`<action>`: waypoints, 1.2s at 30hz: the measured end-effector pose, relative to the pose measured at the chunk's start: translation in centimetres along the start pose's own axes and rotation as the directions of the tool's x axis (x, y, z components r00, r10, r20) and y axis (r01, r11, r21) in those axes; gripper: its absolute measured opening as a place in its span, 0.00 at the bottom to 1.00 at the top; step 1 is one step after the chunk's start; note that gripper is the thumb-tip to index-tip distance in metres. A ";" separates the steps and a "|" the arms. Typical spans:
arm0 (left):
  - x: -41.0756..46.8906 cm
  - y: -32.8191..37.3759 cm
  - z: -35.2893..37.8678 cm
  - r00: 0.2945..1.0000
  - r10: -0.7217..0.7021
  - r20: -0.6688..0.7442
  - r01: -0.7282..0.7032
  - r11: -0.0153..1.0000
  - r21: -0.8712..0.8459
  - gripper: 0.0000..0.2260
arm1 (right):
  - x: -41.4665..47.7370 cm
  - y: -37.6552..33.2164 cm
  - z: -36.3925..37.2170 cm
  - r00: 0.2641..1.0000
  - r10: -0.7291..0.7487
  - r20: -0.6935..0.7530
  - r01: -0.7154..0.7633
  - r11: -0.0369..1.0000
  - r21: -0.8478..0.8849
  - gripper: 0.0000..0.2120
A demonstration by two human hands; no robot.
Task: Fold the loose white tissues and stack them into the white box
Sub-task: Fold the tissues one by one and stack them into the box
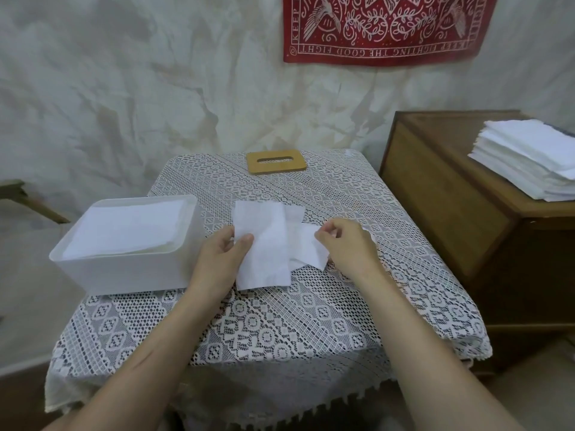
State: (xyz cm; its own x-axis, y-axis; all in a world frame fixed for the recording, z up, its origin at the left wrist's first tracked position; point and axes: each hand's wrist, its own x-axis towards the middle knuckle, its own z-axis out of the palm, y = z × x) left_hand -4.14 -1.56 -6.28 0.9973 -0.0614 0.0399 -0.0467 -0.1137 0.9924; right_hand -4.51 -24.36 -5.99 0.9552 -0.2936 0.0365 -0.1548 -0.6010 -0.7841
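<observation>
Fingers of the left hand (222, 253) and right hand (348, 244) each pinch the tissue (267, 244).

Lace-covered table (311, 321) carries an open white box (124, 272) at its left edge, a slotted wooden lid (277, 163) at the far edge, and one partly folded tissue (264, 244) near centre.

The only legible writing is on the red banner (382, 26) on the wall (124, 88), in white capitals set in its border. Along the bottom edge, upside down, it reads "KEEP FIGHTING THE GOOD FIGHT". Up the left edge "KEEP" shows, the rest cut off. The right edge's letters are too blurred to read.
</observation>
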 end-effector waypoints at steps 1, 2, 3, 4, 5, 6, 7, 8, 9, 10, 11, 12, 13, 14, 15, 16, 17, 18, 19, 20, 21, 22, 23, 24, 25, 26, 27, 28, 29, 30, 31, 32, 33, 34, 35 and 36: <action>0.0 0.0 0.0 1.000 0.001 0.005 -0.001 1.000 0.002 0.05 | 0.1 -0.2 0.0 1.000 -0.004 0.009 0.004 1.000 -0.023 0.04; 0.0 0.0 0.0 1.000 0.002 0.007 -0.002 1.000 0.003 0.05 | 0.0 -0.3 0.0 1.000 -0.007 0.017 0.007 1.000 -0.030 0.03; 0.0 0.0 0.0 1.000 0.000 0.008 0.000 1.000 0.003 0.06 | 0.1 -0.3 0.0 1.000 -0.009 0.020 0.009 1.000 -0.026 0.03; 0.1 0.0 -0.1 1.000 -0.004 0.007 0.004 1.000 0.005 0.06 | 0.0 -0.4 -0.1 1.000 -0.010 0.018 0.010 1.000 -0.014 0.02; 0.1 0.0 -0.1 1.000 -0.007 0.008 0.007 1.000 0.008 0.06 | -0.1 -0.4 -0.2 1.000 -0.012 0.017 0.012 1.000 0.007 0.03; 0.1 0.0 -0.1 1.000 -0.009 0.011 0.009 1.000 0.009 0.06 | -0.2 -0.4 -0.3 1.000 -0.010 0.024 0.009 0.999 0.031 0.05; 0.0 0.1 -0.1 1.000 -0.011 0.014 0.011 1.000 0.010 0.06 | -0.3 -0.4 -0.4 0.999 -0.003 0.034 0.001 0.998 0.056 0.07; -0.1 0.1 -0.1 1.000 -0.012 0.017 0.012 1.000 0.012 0.06 | -0.5 -0.3 -0.5 0.999 0.010 0.043 -0.013 0.997 0.076 0.10; -0.2 0.2 -0.1 1.000 -0.012 0.020 0.012 1.000 0.012 0.06 | -0.6 -0.2 -0.7 0.998 0.022 0.054 -0.026 0.996 0.085 0.11; -0.3 0.2 -0.1 1.000 -0.010 0.023 0.010 1.000 0.010 0.06 | -0.8 -0.1 -0.8 0.997 0.033 0.073 -0.039 0.996 0.081 0.11; -0.4 0.2 -0.2 1.000 -0.010 0.022 0.010 1.000 0.007 0.06 | -1.1 -0.1 -0.9 0.995 0.043 0.093 -0.050 0.996 0.072 0.09; -0.6 0.2 -0.2 1.000 -0.010 0.020 0.010 1.000 0.001 0.06 | -1.3 0.0 -1.0 0.992 0.051 0.115 -0.058 0.997 0.060 0.06; -0.7 0.2 -0.2 1.000 -0.010 0.019 0.010 1.000 -0.005 0.06 | -1.5 0.1 -1.0 0.989 0.055 0.134 -0.062 0.997 0.049 0.04; -0.8 0.3 -0.2 1.000 -0.011 0.020 0.011 1.000 -0.011 0.06 | -1.7 0.2 -1.0 0.988 0.052 0.144 -0.057 0.998 0.032 0.04; -0.9 0.3 -0.2 1.000 -0.012 0.024 0.013 1.000 -0.018 0.06 | -1.8 0.2 -1.0 0.988 0.046 0.144 -0.047 0.999 0.004 0.05; -1.0 0.2 -0.3 1.000 -0.014 0.027 0.015 1.000 -0.025 0.06 | -1.9 0.2 -0.9 0.990 0.039 0.137 -0.034 0.999 -0.038 0.07; -1.0 0.2 -0.4 0.999 -0.015 0.030 0.016 0.999 -0.033 0.06 | -1.9 0.1 -0.7 0.992 0.027 0.123 -0.016 0.996 -0.092 0.08; -1.0 0.2 -0.5 0.999 -0.017 0.032 0.018 0.999 -0.038 0.06 | -1.9 0.0 -0.6 0.994 0.013 0.111 0.004 0.989 -0.147 0.08; -1.0 0.2 -0.5 0.999 -0.016 0.034 0.017 0.999 -0.038 0.06 | -1.9 -0.3 -0.4 0.995 -0.004 0.098 0.023 0.981 -0.194 0.07; -0.9 0.1 -0.5 0.999 -0.014 0.031 0.015 0.999 -0.033 0.06 | -1.9 -0.6 -0.3 0.996 -0.018 0.085 0.037 0.973 -0.229 0.06; -0.8 0.0 -0.5 1.000 -0.013 0.026 0.014 0.999 -0.028 0.07 | -1.7 -0.8 -0.2 0.997 -0.033 0.070 0.050 0.966 -0.255 0.06; -0.7 0.0 -0.4 1.000 -0.016 0.016 0.017 1.000 -0.026 0.07 | -1.6 -1.0 0.0 0.997 -0.044 0.055 0.058 0.961 -0.272 0.06; -0.6 -0.1 -0.4 1.000 -0.025 0.003 0.025 0.999 -0.027 0.07 | -1.4 -1.2 0.1 0.998 -0.057 0.038 0.066 0.959 -0.277 0.07; -0.4 -0.2 -0.4 0.999 -0.037 -0.012 0.037 0.999 -0.025 0.08 | -1.2 -1.5 0.2 0.997 -0.068 0.024 0.072 0.959 -0.273 0.08; -0.2 -0.4 -0.4 0.999 -0.049 -0.023 0.048 0.999 -0.020 0.08 | -1.1 -1.6 0.3 0.997 -0.074 0.017 0.076 0.961 -0.265 0.10; -0.1 -0.5 -0.4 0.998 -0.056 -0.028 0.056 0.998 -0.009 0.09 | -1.0 -1.8 0.3 0.997 -0.077 0.019 0.079 0.963 -0.258 0.11; 0.1 -0.6 -0.5 0.998 -0.060 -0.030 0.060 0.998 0.008 0.09 | -0.8 -1.9 0.3 0.997 -0.080 0.022 0.083 0.962 -0.259 0.11; 0.2 -0.7 -0.5 0.998 -0.061 -0.032 0.062 0.998 0.025 0.09 | -0.8 -2.1 0.2 0.996 -0.084 0.023 0.087 0.960 -0.267 0.12; 0.3 -0.7 -0.6 0.998 -0.061 -0.032 0.062 0.998 0.030 0.09 | -0.8 -2.1 0.1 0.996 -0.086 0.021 0.088 0.957 -0.276 0.12; 0.4 -0.8 -0.6 0.998 -0.061 -0.030 0.062 0.998 0.025 0.09 | -0.8 -2.2 -0.2 0.996 -0.087 0.017 0.089 0.955 -0.283 0.12; 0.4 -0.7 -0.5 0.998 -0.064 -0.022 0.064 0.998 0.012 0.09 | -0.8 -2.1 -0.4 0.996 -0.085 0.014 0.086 0.953 -0.291 0.11; 0.4 -0.7 -0.4 0.997 -0.073 -0.017 0.072 0.997 -0.005 0.09 | -0.9 -1.9 -0.7 0.997 -0.081 0.015 0.082 0.950 -0.302 0.11; 0.4 -0.6 -0.4 0.996 -0.086 -0.020 0.085 0.996 -0.029 0.09 | -1.0 -1.8 -1.0 0.997 -0.076 0.023 0.079 0.946 -0.314 0.10; 0.5 -0.7 -0.4 0.994 -0.103 -0.028 0.101 0.993 -0.061 0.09 | -1.2 -1.7 -1.3 0.997 -0.066 0.037 0.074 0.947 -0.314 0.10; 0.4 -0.7 -0.4 0.992 -0.122 -0.036 0.118 0.988 -0.095 0.09 | -1.4 -1.6 -1.7 0.997 -0.051 0.050 0.064 0.954 -0.294 0.10; 0.4 -0.7 -0.4 0.989 -0.139 -0.045 0.133 0.984 -0.122 0.09 | -1.7 -1.4 -2.0 0.998 -0.030 0.064 0.046 0.966 -0.255 0.09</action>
State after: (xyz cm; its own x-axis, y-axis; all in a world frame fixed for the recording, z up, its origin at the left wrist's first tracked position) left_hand -3.68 -1.15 -6.89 0.9956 -0.0002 -0.0937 0.0937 0.0011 0.9956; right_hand -6.46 -24.50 -3.75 0.9736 -0.2273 0.0208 -0.1701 -0.7835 -0.5976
